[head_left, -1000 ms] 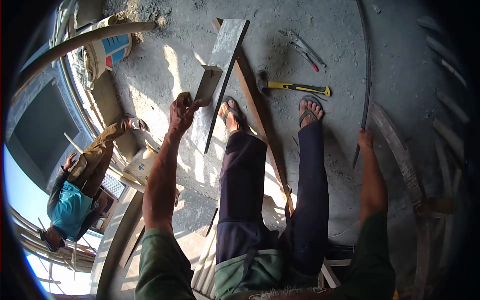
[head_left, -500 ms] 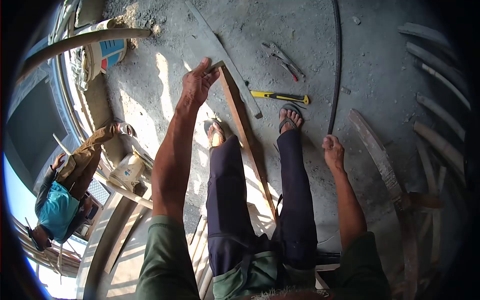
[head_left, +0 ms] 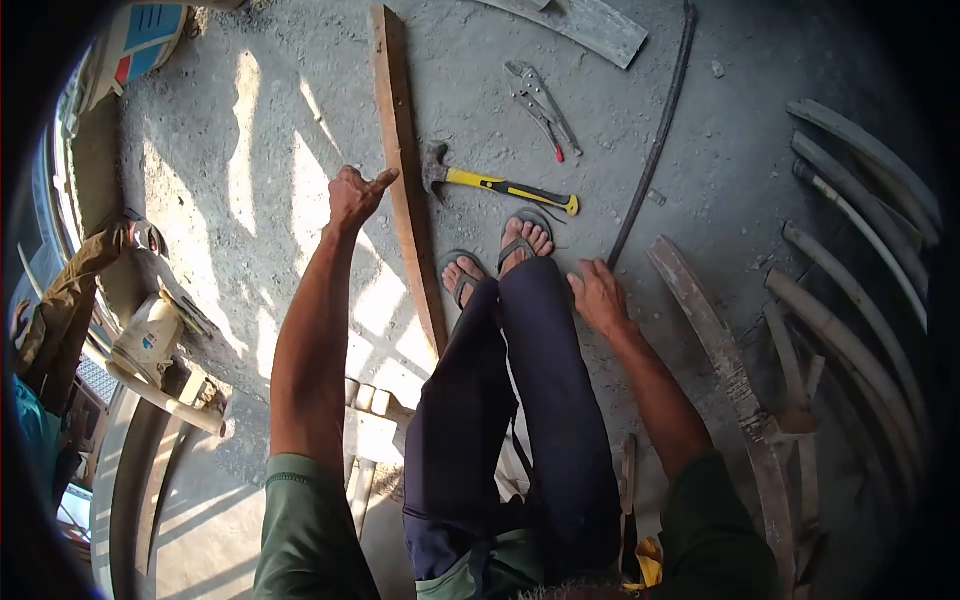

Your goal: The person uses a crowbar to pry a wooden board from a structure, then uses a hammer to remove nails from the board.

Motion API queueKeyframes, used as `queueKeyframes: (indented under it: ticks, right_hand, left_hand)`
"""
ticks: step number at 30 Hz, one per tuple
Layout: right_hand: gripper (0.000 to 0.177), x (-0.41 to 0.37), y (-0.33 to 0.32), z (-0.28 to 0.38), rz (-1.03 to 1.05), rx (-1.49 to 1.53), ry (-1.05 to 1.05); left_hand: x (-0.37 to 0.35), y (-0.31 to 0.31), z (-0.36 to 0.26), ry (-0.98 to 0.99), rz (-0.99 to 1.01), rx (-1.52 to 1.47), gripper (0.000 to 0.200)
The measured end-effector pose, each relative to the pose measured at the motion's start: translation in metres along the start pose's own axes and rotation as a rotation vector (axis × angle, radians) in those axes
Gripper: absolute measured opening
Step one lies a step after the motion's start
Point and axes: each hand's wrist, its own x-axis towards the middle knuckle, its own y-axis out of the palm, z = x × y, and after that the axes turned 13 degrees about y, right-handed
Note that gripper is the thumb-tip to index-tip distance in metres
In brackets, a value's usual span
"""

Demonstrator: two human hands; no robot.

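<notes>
My left hand [head_left: 358, 198] is beside the long reddish-brown wooden beam [head_left: 398, 130] on the concrete floor. Its thumb stretches to the beam's edge; the other fingers look bent. Nothing shows in its grasp. My right hand [head_left: 600, 297] hovers low with fingers spread, right by the near end of a long dark rod [head_left: 655, 150]. A claw hammer [head_left: 505, 187] with a yellow and black handle lies just right of the beam, its head close to the wood. Farther off lie locking pliers [head_left: 540, 108] with a red-tipped lever.
A grey board [head_left: 590, 25] lies at the far edge. To the right are a worn plank [head_left: 710, 315] and several curved-looking poles [head_left: 850, 240]. Buckets [head_left: 150, 335] stand left, near a person in brown trousers [head_left: 70, 290]. My sandalled feet [head_left: 525, 240] are close to the hammer.
The beam, held at its end by my left hand before, now lies on the floor left of the hammer. The grey board no longer covers the hammer head. My right hand has let go of the rod.
</notes>
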Motion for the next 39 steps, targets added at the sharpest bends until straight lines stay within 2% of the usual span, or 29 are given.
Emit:
queueKeyframes:
  ticks: [2,6,7,8,10,11,13,15,18,19,20,21,22,24,28,31,32,36,38,39]
  right_hand:
    - [0.023,0.042,0.017,0.023,0.016,-0.149,-0.124]
    - [0.025,0.111,0.057,0.074,-0.053,-0.419,-0.276]
    - [0.025,0.122,0.068,0.083,-0.044,-0.442,-0.28]
    - [0.024,0.132,0.078,0.091,-0.076,-0.447,-0.267]
    - [0.022,0.15,0.088,0.1,-0.118,-0.467,-0.264]
    - [0.022,0.156,0.092,0.103,-0.136,-0.513,-0.241]
    - [0.022,0.164,0.093,0.105,-0.163,-0.569,-0.226]
    - [0.021,0.166,0.088,0.106,-0.158,-0.668,-0.305]
    - [0.022,0.162,0.079,0.118,-0.191,-0.709,-0.325]
    - [0.022,0.155,0.072,0.119,-0.189,-0.708,-0.325]
    - [0.023,0.142,0.053,0.128,-0.073,-0.632,-0.282]
    - [0.025,0.133,0.034,0.136,0.031,-0.559,-0.248]
    - [0.025,0.126,0.019,0.14,0.012,-0.564,-0.266]
    - [0.031,0.095,-0.012,0.134,0.109,-0.504,-0.142]
    - [0.035,0.039,-0.086,0.109,-0.06,-0.277,0.056]
    - [0.037,0.029,-0.141,0.075,-0.237,-0.247,0.115]
    - [0.038,0.034,-0.157,0.062,-0.281,-0.265,0.137]
    - [0.04,0.083,-0.203,0.033,-0.402,-0.299,0.253]
    - [0.041,0.11,-0.212,0.021,-0.421,-0.311,0.295]
    - [0.041,0.135,-0.211,0.023,-0.471,-0.299,0.305]
  left_hand:
    - [-0.004,0.035,0.027,0.053,-0.003,0.109,0.076]
    - [-0.003,0.068,0.03,-0.03,0.043,0.007,0.074]
    - [-0.003,0.076,0.03,-0.006,0.022,-0.019,0.066]
    - [-0.005,0.082,0.027,-0.015,0.017,-0.039,0.066]
    - [-0.007,0.088,0.024,0.064,-0.104,-0.123,0.056]
    - [-0.004,0.098,0.029,0.053,-0.141,-0.068,0.047]
    - [-0.001,0.111,0.04,0.087,-0.197,-0.084,0.047]
    - [-0.004,0.106,0.039,0.121,-0.253,-0.094,0.048]
    - [-0.018,0.079,0.035,0.052,-0.199,-0.201,0.04]
    - [-0.028,0.065,0.033,0.036,-0.221,-0.225,0.04]
    - [-0.04,0.05,0.032,0.018,-0.246,-0.249,0.04]
    - [-0.049,0.031,0.027,-0.082,-0.246,-0.188,0.04]
    - [-0.058,0.015,0.03,-0.081,-0.272,-0.191,0.04]
    - [-0.085,-0.01,0.04,-0.207,-0.274,-0.38,0.041]
    - [-0.123,-0.052,0.048,-0.237,-0.262,-0.401,0.043]
    - [-0.138,-0.079,0.039,-0.298,-0.282,-0.505,0.046]
    - [-0.137,-0.069,0.052,-0.236,-0.308,-0.437,0.045]
    - [-0.127,-0.068,0.064,-0.195,-0.223,-0.459,0.039]
    - [-0.122,-0.065,0.067,-0.205,-0.071,-0.579,0.033]
    - [-0.12,-0.066,0.064,-0.15,-0.105,-0.482,0.027]
